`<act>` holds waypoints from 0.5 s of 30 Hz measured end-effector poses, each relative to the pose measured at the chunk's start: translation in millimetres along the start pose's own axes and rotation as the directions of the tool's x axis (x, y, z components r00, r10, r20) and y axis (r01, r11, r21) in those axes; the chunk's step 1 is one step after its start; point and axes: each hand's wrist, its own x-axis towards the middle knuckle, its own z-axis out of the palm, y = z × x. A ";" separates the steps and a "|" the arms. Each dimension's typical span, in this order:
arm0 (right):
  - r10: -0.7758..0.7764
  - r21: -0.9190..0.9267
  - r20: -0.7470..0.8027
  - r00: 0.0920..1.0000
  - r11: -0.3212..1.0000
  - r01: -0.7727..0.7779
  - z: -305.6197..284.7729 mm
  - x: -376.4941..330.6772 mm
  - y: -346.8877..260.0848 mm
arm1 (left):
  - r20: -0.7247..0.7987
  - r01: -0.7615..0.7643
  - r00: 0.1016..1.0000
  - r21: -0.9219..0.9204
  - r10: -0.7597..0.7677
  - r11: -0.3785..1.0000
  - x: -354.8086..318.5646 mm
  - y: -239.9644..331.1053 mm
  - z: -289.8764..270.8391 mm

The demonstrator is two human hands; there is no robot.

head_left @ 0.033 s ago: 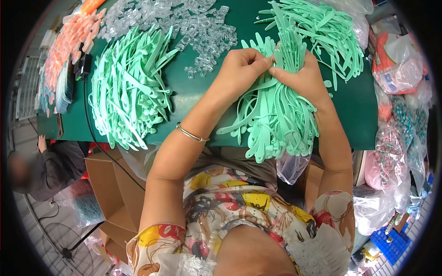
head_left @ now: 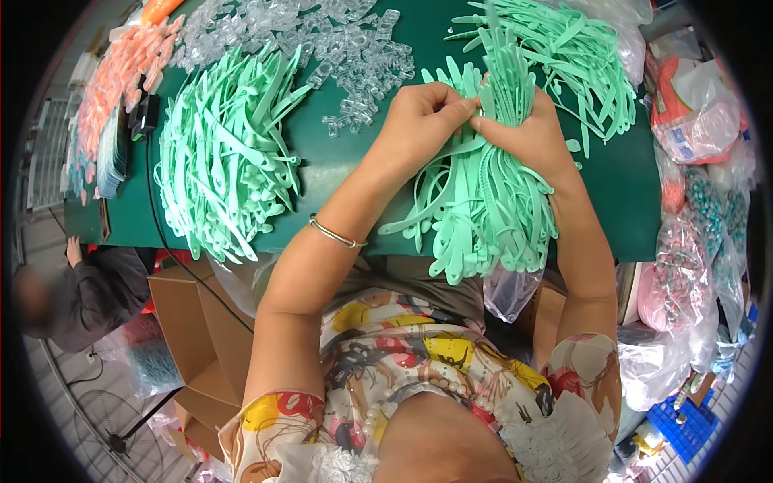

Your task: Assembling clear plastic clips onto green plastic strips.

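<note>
A thick bundle of mint-green flexible straps (head_left: pixel 493 201), with toothed or ridged strips among them, hangs over the front edge of the table. My right hand (head_left: pixel 527 133) is wrapped round its upper part, and the strap ends stick up above the fist. Right beside it, my left hand (head_left: pixel 431 121) is closed in a pinch, thumb tip near my right thumb at the bundle's left side. Whatever lies between those left fingertips is hidden. Another heap of mint-green straps (head_left: pixel 229 161) lies on the left of the table, and a looser pile (head_left: pixel 576 60) lies at the far right.
Clear plastic clips (head_left: pixel 354 68) are spread at the back of the green table (head_left: pixel 342 181). Peach-coloured pieces (head_left: pixel 133 60) lie far left, beside a black cable (head_left: pixel 153 193). Filled plastic bags (head_left: pixel 684 274) line the right side. A cardboard box (head_left: pixel 193 322) and another person (head_left: pixel 88 290) are at left.
The upper ends of the strap bundle have shifted slightly above my right hand. Both hands stay in nearly the same place.
</note>
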 end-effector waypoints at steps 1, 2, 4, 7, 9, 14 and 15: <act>0.000 0.001 0.001 1.000 1.000 0.000 0.0 -0.3 -0.1 | -0.001 0.001 1.000 0.000 -0.001 1.000 -0.4 -0.4 0.1; 0.039 0.015 0.000 0.999 0.999 -0.039 -0.4 -0.8 -0.1 | -0.050 0.002 0.999 -0.040 -0.004 0.999 -0.9 -1.3 0.2; 0.075 0.030 -0.003 0.997 0.997 -0.075 -1.7 -0.2 0.0 | -0.098 0.000 0.995 -0.078 -0.008 0.997 -0.1 -3.2 0.0; 0.069 0.009 -0.008 0.998 0.998 -0.069 -3.4 1.4 3.0 | -0.134 -0.068 0.990 -0.201 0.041 0.977 0.3 -5.3 -0.8; 0.059 0.041 0.000 0.998 0.997 -0.059 -7.8 2.6 7.7 | -0.129 -0.073 0.990 -0.172 0.051 0.982 1.8 -6.3 0.0; 0.130 0.219 0.002 0.992 0.967 -0.127 -11.9 4.0 5.8 | -0.142 -0.095 0.986 -0.077 0.083 0.992 6.5 -11.8 -4.8; 0.125 0.213 -0.011 0.992 0.970 -0.119 -11.9 4.1 4.8 | -0.163 -0.117 0.980 0.001 0.116 0.993 7.3 -12.2 -5.4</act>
